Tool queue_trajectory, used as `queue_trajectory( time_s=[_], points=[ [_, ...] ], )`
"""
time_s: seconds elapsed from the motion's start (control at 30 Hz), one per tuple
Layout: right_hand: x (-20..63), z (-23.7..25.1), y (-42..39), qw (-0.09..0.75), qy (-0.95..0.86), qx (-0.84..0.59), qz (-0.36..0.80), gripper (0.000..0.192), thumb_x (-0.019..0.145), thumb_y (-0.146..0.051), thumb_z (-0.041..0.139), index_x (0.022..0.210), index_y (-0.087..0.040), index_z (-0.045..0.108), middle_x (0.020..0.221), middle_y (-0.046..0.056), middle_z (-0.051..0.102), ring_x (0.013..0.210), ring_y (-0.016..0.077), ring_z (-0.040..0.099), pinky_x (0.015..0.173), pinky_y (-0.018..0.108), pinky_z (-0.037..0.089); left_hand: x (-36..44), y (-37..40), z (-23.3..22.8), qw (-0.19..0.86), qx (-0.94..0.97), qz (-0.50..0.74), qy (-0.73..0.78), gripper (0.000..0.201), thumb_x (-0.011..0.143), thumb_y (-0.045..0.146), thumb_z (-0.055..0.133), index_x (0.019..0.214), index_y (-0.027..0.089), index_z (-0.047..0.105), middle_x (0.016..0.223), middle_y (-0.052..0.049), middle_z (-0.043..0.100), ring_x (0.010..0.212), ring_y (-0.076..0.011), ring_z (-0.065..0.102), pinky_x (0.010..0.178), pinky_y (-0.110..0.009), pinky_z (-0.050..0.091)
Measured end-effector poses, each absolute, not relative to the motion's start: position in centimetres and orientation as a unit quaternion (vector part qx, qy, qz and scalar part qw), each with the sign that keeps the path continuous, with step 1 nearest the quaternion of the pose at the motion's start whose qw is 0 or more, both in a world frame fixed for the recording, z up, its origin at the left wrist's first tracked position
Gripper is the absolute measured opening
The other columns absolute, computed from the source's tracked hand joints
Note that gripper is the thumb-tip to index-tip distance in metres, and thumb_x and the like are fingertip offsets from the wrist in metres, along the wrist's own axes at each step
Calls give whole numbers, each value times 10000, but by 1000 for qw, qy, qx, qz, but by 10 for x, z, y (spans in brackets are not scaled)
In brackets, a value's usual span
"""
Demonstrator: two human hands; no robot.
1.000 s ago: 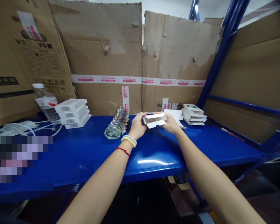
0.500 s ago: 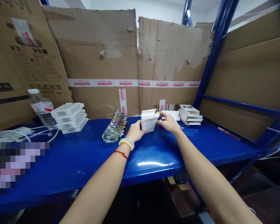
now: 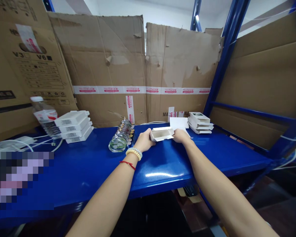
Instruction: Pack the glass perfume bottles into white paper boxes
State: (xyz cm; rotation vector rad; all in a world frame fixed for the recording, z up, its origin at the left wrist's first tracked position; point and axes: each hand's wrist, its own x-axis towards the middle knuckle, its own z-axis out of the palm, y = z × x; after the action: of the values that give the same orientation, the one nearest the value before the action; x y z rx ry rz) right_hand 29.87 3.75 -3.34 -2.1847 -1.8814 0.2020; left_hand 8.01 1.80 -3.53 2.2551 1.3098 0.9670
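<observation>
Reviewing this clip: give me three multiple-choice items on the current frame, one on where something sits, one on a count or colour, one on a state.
1. Where does the stack of white boxes with barcode labels sit relative to the water bottle?
A. Just to its right on the blue shelf
B. On top of it
C. On the floor under the shelf

2. How many boxes are in that stack?
A. One
B. Three
C. Six

3. What state is the small white carton in?
A. Crushed flat under the bottle
B. Sealed with red tape
C. Open, held at its ends by the left hand and right hand

Answers: 1 A, the stack lies beside the bottle on the shelf surface. 2 B, three labelled boxes lie one on another. 3 C, its open interior shows between the two hands.
</observation>
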Motion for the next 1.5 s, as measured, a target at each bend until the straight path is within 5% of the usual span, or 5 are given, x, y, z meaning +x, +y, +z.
queue_trajectory(
  time_s=[0.47,0.87,1.07,1.3,1.5],
  points=[
    [295,-26,31,142,-643,-749,76,311,737,-164,569,1008,-102,706,1079,204,702,1018,285,660,762,278,461,78,21,-38,166,824,332,427,276,620,141,708,731,187,460,747,47,607,736,-146,568,640,-228,384],
    [294,-27,31,164,-638,-747,93,301,716,-186,584,977,-107,713,1040,190,714,981,286,665,751,292,470,74,19,-38,144,848,320,396,138,733,138,594,767,206,480,771,4,629,756,-170,614,666,-241,431],
    [292,-25,32,215,-646,-728,82,338,729,-182,582,1040,-114,697,1110,180,697,1066,282,635,842,288,451,77,20,-40,158,823,310,449,338,707,233,706,1002,208,542,991,-78,702,967,-258,663,799,-309,486],
    [289,-25,42,450,-655,-591,137,329,838,-274,455,1022,-131,687,1058,76,719,1000,179,640,895,248,445,82,21,-41,177,780,336,498,633,753,432,681,1265,162,424,1173,-175,654,1048,-300,647,870,-370,485],
    [284,-26,38,431,-698,-559,121,349,793,-238,427,959,-136,717,1004,69,728,939,200,640,861,277,459,86,20,-38,184,759,405,476,725,776,400,651,1353,139,299,1164,-164,648,1018,-270,648,863,-358,494]
  ],
)
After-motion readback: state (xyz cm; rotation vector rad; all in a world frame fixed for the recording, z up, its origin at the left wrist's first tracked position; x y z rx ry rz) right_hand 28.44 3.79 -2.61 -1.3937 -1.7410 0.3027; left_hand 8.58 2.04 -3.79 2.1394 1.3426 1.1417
